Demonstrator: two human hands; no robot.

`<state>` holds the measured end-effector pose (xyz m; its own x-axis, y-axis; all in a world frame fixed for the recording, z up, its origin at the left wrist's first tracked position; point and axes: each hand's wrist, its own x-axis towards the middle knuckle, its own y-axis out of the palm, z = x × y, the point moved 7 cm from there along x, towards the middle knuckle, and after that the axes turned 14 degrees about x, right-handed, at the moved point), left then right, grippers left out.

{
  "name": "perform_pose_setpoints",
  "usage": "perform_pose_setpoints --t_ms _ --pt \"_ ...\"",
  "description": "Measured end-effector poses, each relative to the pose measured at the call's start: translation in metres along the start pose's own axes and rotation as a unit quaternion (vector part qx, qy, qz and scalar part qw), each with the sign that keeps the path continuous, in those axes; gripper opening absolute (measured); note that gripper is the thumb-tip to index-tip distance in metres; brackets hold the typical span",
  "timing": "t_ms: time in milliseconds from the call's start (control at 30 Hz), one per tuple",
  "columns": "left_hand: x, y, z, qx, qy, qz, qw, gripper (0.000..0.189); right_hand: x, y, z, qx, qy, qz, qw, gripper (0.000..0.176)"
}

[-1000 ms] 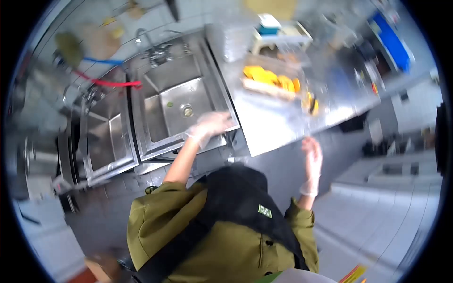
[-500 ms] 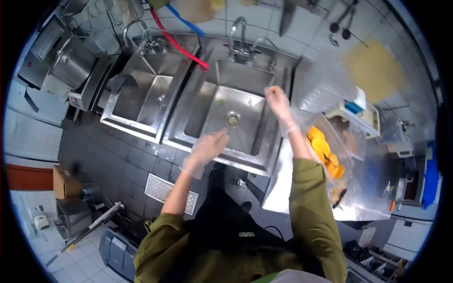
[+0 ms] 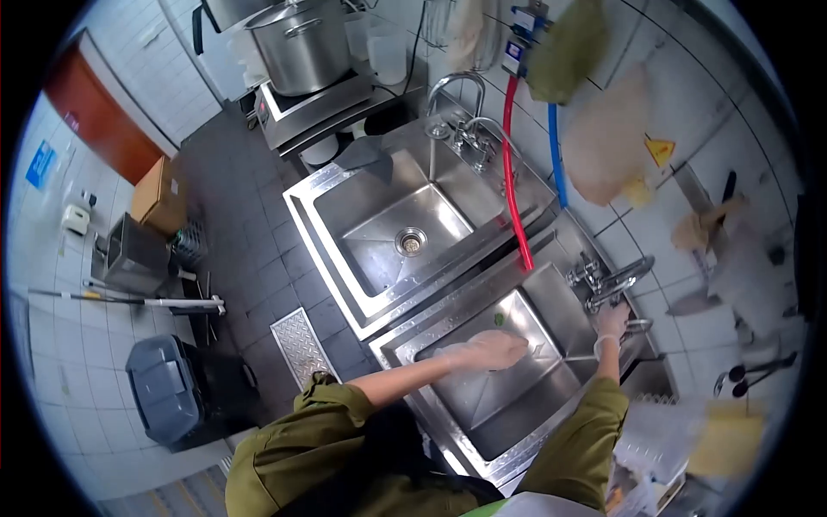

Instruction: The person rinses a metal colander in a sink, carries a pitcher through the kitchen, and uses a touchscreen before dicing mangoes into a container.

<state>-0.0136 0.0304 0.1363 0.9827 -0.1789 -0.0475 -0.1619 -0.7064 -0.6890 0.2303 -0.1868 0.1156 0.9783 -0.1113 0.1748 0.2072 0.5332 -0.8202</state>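
Observation:
My left hand (image 3: 493,351), in a clear glove, hangs over the basin of the nearer steel sink (image 3: 405,360). Its fingers are stretched forward and slightly bent, and nothing shows in them. Just beyond it, a small green scrap (image 3: 499,319) lies in the sink. My right hand (image 3: 612,322), also gloved, is at the back of the same sink, with its fingers closed round part of the faucet (image 3: 633,272); the spout partly hides the exact grip.
A second sink (image 3: 349,306) with its own faucet (image 3: 457,82) adjoins on the left. Between them hangs a red hose (image 3: 510,172), beside a blue one (image 3: 556,155). A large pot (image 3: 301,56) stands farther back. A lidded bin (image 3: 164,388) is at lower left.
The view has swung left, bringing the other sink and pot to the middle. My right hand has moved from the sink's right side to the faucet. My left hand now reaches over the basin.

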Motion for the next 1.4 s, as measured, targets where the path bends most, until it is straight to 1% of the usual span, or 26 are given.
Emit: perform_pose_setpoints --t_ms 33,100,200,233,267,333,400,433,500,567,600,633,667,700,733,767,800,867,967,1067,1133,1200,1233,1267,1300,1400 --pt "0.01 -0.008 -0.008 -0.034 -0.036 0.08 0.996 0.035 0.003 0.004 -0.004 -0.021 0.017 0.006 1.0 0.038" --pt "0.044 0.012 0.006 -0.117 -0.035 0.01 0.992 0.037 0.002 0.016 -0.016 -0.063 0.058 0.015 0.996 0.041" --pt "0.101 0.08 0.047 -0.324 -0.086 -0.088 0.938 0.038 0.005 0.034 -0.044 0.094 0.105 0.063 0.988 0.043" --pt "0.119 0.093 0.049 -0.397 -0.117 -0.035 0.909 0.038 -0.002 0.039 -0.046 0.17 0.04 -0.008 0.985 0.041" --pt "0.134 0.107 0.05 -0.468 -0.145 0.02 0.871 0.038 -0.016 0.042 -0.047 0.242 -0.025 -0.078 0.967 0.04" --pt "0.158 0.117 0.054 -0.342 -0.117 0.032 0.932 0.041 -0.046 0.084 -0.059 0.526 0.164 0.062 0.832 0.032" --pt "0.155 0.11 0.047 -0.293 -0.141 0.022 0.945 0.04 -0.085 0.058 0.013 0.528 0.069 0.205 0.821 0.028" --pt "0.138 0.087 0.033 -0.305 -0.173 0.003 0.936 0.036 -0.092 0.054 0.025 0.509 0.069 0.237 0.825 0.027" --pt "0.145 0.109 0.053 -0.237 -0.15 -0.001 0.96 0.03 -0.102 0.054 0.035 0.474 0.06 0.298 0.826 0.024" --pt "0.18 0.183 0.101 -0.019 -0.075 0.058 0.995 0.026 -0.093 0.05 0.022 0.509 0.119 0.19 0.831 0.021" --pt "0.192 0.221 0.126 0.061 -0.048 0.088 0.993 0.025 -0.072 0.044 -0.001 0.347 0.143 0.191 0.907 0.018" --pt "0.167 0.192 0.117 0.029 -0.056 0.055 0.996 0.026 -0.046 0.042 -0.04 0.363 0.029 0.04 0.93 0.016" --pt "0.145 0.162 0.11 -0.047 -0.077 0.013 0.996 0.027 -0.017 0.049 -0.09 0.343 0.047 -0.022 0.938 0.016" --pt "0.124 0.135 0.102 -0.122 -0.092 -0.029 0.988 0.029 -0.004 0.025 -0.077 0.172 0.029 -0.023 0.984 0.015" --pt "0.108 0.115 0.094 -0.169 -0.092 -0.063 0.979 0.031 0.025 0.042 -0.114 0.112 0.039 -0.047 0.992 0.015" --pt "0.093 0.098 0.085 -0.195 -0.091 -0.089 0.972 0.033 0.034 0.049 -0.112 0.171 0.083 0.007 0.982 0.016" --pt "0.09 0.099 0.082 -0.14 -0.012 -0.118 0.983 0.031 0.039 0.056 -0.107 0.227 0.129 0.063 0.963 0.018" --pt "0.06 0.055 0.06 -0.258 -0.063 -0.086 0.96 0.033 0.05 0.056 -0.098 0.138 0.057 0.049 0.988 0.02" --pt "0.052 0.057 0.067 -0.274 -0.114 -0.042 0.954 0.035 0.048 0.042 -0.078 0.019 0.018 0.024 0.999 0.021" --pt "0.058 0.087 0.095 -0.305 -0.052 -0.182 0.933 0.037 0.044 0.026 -0.045 -0.105 0.003 0.0 0.994 0.02" --pt "0.048 0.07 0.089 -0.22 0.044 -0.196 0.955 0.038 0.053 0.035 -0.066 -0.119 -0.028 -0.022 0.992 0.022" --pt "0.046 0.049 0.079 -0.187 0.015 -0.117 0.975 0.04 0.054 0.032 -0.054 -0.201 -0.045 0.041 0.978 0.02" --pt "0.04 0.028 0.068 -0.196 -0.066 -0.031 0.978 0.042 0.057 0.03 -0.047 -0.231 -0.078 0.069 0.967 0.019" --pt "0.031 0.024 0.066 -0.201 -0.146 0.057 0.967 0.044 0.055 0.029 -0.049 -0.151 -0.036 0.094 0.983 0.016" --pt "0.028 0.022 0.067 -0.189 -0.147 0.037 0.97 0.043 0.046 0.021 -0.037 -0.07 0.009 0.112 0.991 0.021" --pt "0.027 0.032 0.062 -0.134 -0.139 -0.006 0.981 0.042 0.103 0.068 -0.145 0.162 -0.035 0.047 0.985 0.022"
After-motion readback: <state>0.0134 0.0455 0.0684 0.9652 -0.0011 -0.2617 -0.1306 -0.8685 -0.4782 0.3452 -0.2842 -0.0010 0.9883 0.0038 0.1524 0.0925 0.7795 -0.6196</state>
